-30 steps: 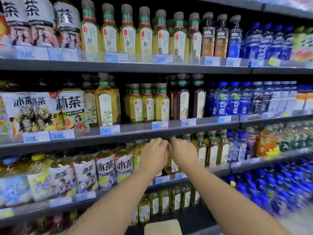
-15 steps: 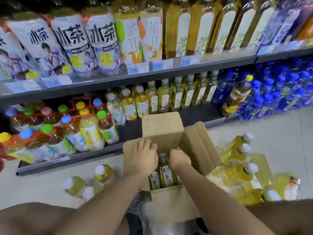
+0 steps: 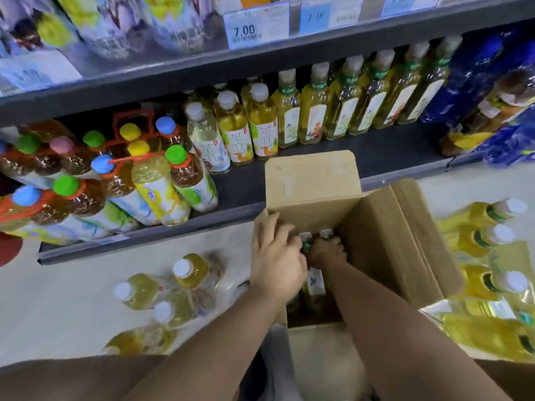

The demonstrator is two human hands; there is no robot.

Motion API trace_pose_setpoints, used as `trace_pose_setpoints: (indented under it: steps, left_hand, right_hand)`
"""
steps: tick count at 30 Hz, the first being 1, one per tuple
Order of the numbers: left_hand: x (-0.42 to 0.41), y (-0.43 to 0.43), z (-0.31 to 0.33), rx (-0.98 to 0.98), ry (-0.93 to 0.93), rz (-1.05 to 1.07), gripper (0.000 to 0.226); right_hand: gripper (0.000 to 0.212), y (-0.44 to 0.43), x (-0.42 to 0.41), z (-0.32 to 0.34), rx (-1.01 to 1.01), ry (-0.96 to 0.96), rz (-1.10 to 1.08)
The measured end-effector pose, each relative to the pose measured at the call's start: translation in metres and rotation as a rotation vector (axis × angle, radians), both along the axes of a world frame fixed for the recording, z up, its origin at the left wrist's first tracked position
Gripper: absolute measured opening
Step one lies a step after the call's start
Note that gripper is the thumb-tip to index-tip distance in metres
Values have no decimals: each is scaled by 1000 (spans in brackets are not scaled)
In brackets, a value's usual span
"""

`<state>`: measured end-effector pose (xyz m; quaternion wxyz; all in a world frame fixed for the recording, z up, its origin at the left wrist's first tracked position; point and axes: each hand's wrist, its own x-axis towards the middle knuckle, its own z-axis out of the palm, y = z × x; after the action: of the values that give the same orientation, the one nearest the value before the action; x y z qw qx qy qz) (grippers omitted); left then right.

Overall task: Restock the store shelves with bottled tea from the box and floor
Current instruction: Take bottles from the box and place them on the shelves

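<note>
An open cardboard box (image 3: 385, 227) stands on the floor in front of the bottom shelf. Inside it are tea bottles (image 3: 315, 282) with green neck bands and white labels. Both my hands are down in the box. My left hand (image 3: 275, 256) curls over the neck of a bottle at the box's left side. My right hand (image 3: 327, 250) grips the neck of the bottle beside it. Most of the box's contents are hidden under my hands and arms.
Wrapped packs of yellow tea bottles lie on the floor at left (image 3: 168, 293) and right (image 3: 492, 250) of the box. The bottom shelf (image 3: 237, 186) holds tea bottles (image 3: 344, 102) at the back and bundled colour-capped bottles (image 3: 115, 180) at left. Blue bottles (image 3: 477, 79) fill the right.
A second ago both hands were up at a middle shelf. My view has dropped to the floor, and the hands have gone down into the box and closed on bottle necks.
</note>
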<state>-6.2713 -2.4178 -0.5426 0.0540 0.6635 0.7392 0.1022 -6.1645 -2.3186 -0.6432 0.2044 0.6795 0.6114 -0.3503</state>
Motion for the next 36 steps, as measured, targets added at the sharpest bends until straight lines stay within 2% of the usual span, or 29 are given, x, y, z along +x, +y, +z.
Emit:
trace_pose_setpoints:
  steps: [4,9,15,19,25,27,30,33,36]
  left_hand:
    - [0,1,-3,21,-15,-5,27]
    - [0,3,-8,32,-34,2,23]
    - [-1,4,-9,31,-55,17,30]
    - [-1,0,-5,-42,-32,-1,33]
    - [0,-1,9,-224,24,-3,41]
    - [4,-2,19,-234,-56,30,48]
    - [14,-6,45,-233,-264,87,73]
    - [18,-7,84,-150,-525,122,97]
    - [22,-4,134,2,-701,152,87]
  right_hand:
    - [79,8,-9,-9,-42,-65,-38]
    - [80,16,-16,-12,-28,-41,-231]
    - [90,15,0,16,-68,107,-75]
    - [95,1,11,48,98,188,-153]
    - [74,-18,22,91,386,343,-121]
    - [62,-20,23,115,423,439,-115]
    - [44,-26,27,166,446,643,-151]
    - [37,-33,30,229,548,674,-100]
    - [32,-37,32,302,637,727,-40]
